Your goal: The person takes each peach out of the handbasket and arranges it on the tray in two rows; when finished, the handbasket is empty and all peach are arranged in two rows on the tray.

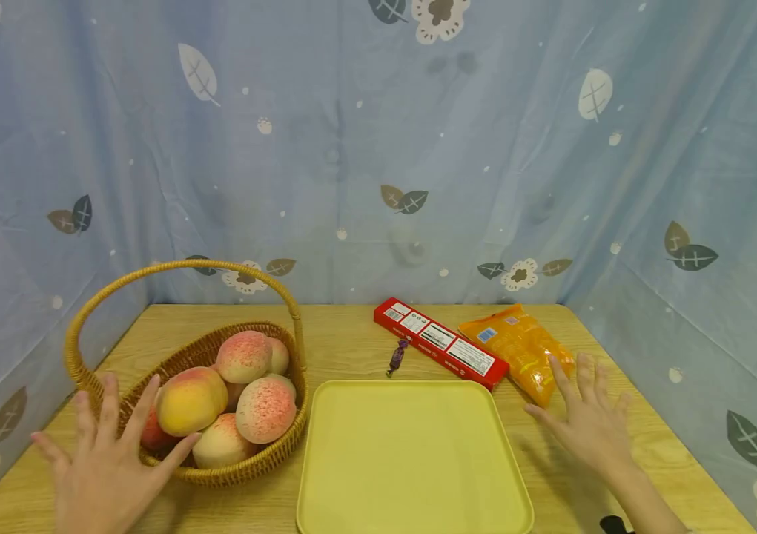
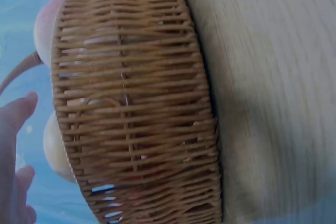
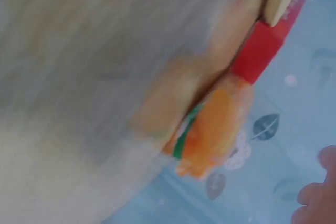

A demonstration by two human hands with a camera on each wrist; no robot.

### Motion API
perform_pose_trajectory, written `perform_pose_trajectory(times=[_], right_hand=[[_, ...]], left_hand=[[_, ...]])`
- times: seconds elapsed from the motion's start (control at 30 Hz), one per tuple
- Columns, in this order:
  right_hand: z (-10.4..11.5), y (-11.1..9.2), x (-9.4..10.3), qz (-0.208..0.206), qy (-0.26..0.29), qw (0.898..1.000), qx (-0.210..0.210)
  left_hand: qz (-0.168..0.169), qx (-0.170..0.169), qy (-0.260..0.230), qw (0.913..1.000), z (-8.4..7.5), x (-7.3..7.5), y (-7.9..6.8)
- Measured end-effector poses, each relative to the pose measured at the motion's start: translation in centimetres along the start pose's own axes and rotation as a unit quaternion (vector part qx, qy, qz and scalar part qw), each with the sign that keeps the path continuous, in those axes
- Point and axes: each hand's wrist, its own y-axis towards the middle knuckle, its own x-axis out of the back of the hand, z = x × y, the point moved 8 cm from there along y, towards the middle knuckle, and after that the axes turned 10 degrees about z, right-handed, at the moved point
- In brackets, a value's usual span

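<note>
My left hand (image 1: 104, 467) is spread wide in front of a wicker basket (image 1: 265, 463) with a tall arched handle, and holds nothing. Several peaches (image 1: 266, 410) fill the basket, one of them yellow with a red blush. In the left wrist view the woven side of the basket (image 2: 131, 103) fills the middle, with my fingertips (image 2: 23, 111) at the left edge. My right hand (image 1: 588, 426) is also spread, holding nothing, close to an orange plastic bag (image 1: 518, 348). The right wrist view shows that bag (image 3: 212, 127) beyond the tabletop, with some fingers (image 3: 315, 198) at lower right.
Between the hands lies a yellow tray (image 1: 411, 460) on the wooden table (image 1: 338, 341). Behind it are a long red box (image 1: 445, 343), angled against the orange bag, and a small purple wrapped candy (image 1: 397, 357). A blue patterned curtain (image 1: 325, 148) surrounds the back and sides.
</note>
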Motion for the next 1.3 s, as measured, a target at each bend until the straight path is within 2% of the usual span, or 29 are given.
perform_pose_trajectory(times=[0.2,0.4,0.5,0.6,0.73,0.9,1.0,1.1,1.17,1.3], right_hand=[[3.6,0.9,0.9,-0.004,0.055,0.997,0.046],[8.7,1.9,2.2,-0.011,0.109,0.990,0.087],[11.5,2.3,2.7,-0.015,0.133,0.983,0.122],[14.7,2.8,2.7,-0.013,0.154,0.972,0.176],[19.2,3.1,2.0,0.013,0.185,0.951,0.248],[24.6,3.2,0.2,0.097,0.233,0.918,0.305],[27.6,3.0,-1.0,0.144,0.243,0.902,0.326],[30.3,2.8,-2.0,0.168,0.238,0.892,0.344],[31.7,2.8,-2.8,0.178,0.233,0.890,0.350],[33.9,2.7,-4.3,0.176,0.232,0.884,0.364]], left_hand=[[-0.002,0.010,-0.008,0.9999,-0.8,-0.9,-0.7],[0.013,0.027,-0.016,0.9994,-1.5,-2.0,-1.3],[0.023,0.041,-0.033,0.9983,-1.5,-2.5,-1.6],[0.025,0.058,-0.048,0.9969,-1.2,-3.0,-1.9],[0.021,0.083,-0.062,0.9944,-0.6,-3.5,-2.3],[0.044,0.133,-0.087,0.9863,0.0,-4.0,-2.6],[0.056,0.162,-0.098,0.9802,0.3,-4.2,-2.8],[0.062,0.174,-0.099,0.9777,0.4,-4.3,-2.8],[0.059,0.177,-0.097,0.9776,0.4,-4.3,-2.8],[0.043,0.181,-0.095,0.9779,0.5,-4.2,-3.0]])
